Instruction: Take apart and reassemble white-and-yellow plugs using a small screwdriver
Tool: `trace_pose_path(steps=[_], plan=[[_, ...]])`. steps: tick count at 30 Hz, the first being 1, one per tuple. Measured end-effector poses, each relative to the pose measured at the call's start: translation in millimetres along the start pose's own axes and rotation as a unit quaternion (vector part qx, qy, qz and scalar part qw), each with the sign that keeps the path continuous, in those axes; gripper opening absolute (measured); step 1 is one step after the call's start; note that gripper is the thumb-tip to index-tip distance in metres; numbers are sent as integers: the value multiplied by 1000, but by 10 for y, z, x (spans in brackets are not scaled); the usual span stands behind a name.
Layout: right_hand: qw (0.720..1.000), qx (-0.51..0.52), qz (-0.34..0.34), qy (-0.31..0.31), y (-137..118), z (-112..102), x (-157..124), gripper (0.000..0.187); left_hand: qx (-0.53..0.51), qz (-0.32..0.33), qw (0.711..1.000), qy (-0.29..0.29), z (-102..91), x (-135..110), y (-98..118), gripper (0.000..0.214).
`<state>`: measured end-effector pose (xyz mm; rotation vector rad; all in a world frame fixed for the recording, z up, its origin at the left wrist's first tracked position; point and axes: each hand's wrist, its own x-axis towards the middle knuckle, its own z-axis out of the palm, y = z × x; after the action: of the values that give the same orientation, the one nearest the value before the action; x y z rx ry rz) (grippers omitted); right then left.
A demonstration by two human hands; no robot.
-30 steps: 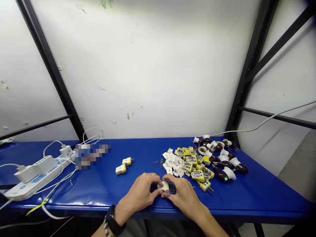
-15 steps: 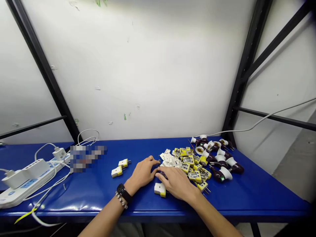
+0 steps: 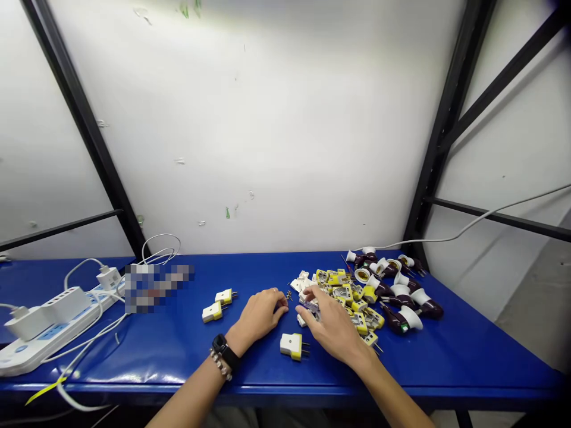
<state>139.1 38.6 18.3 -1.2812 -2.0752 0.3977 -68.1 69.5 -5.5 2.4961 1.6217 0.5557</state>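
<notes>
My left hand [image 3: 262, 314] rests on the blue table, its fingers curled together beside several small screws [image 3: 289, 295]. Whatever may be between its fingertips is hidden. My right hand [image 3: 333, 326] is at the left edge of the pile, thumb and forefinger curved around a purplish, partly see-through thing [image 3: 313, 308] whose kind I cannot make out. White plug covers [image 3: 301, 282] lie just beyond it, and yellow plug halves with metal contacts [image 3: 343, 292] spread to its right. A white and yellow two-pin plug [image 3: 291, 345] lies between my wrists.
Two more white and yellow plugs [image 3: 212, 312] lie left of my left hand. Dark lamp holders with white rims [image 3: 404, 294] are heaped at the right. A white power strip [image 3: 57, 327] with cables occupies the left. Black posts [image 3: 439, 137] frame the white back wall.
My right hand has drawn back to the right, away from my left hand, and the purplish thing moved with it. The screws and the near plug's pins now show. My left hand stays nearly in place.
</notes>
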Motion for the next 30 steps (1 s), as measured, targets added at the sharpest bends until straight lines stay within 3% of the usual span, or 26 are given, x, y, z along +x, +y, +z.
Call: trace_pose_path(steps=[2,5,9,11,14,16,24,30], plan=[[997,60,9,49,-25,-50,7,21,-23,-9,1000,8,-22,-16,-20,7],[980,154,9,125,-54,-104,4,29,-72,-15,996,57,-68,-72,-19,10],[926,260,18,272,-164,-142,-31,33,-208,-32,971,110,-158,-242,112,19],[893,322,17,314,-273,-138,-54,32,-269,-31,955,124,-188,-347,222,21],[846,429,13,317,-453,-89,-79,29,-343,-34,928,137,-176,-481,376,21],[830,464,12,310,-536,-39,-84,29,-386,-42,910,144,-141,-536,439,23],[808,488,10,329,-553,17,-74,26,-442,-57,881,158,-93,-597,439,26],[818,474,-1,327,-547,10,-66,23,-442,-49,879,170,-114,-635,473,21]])
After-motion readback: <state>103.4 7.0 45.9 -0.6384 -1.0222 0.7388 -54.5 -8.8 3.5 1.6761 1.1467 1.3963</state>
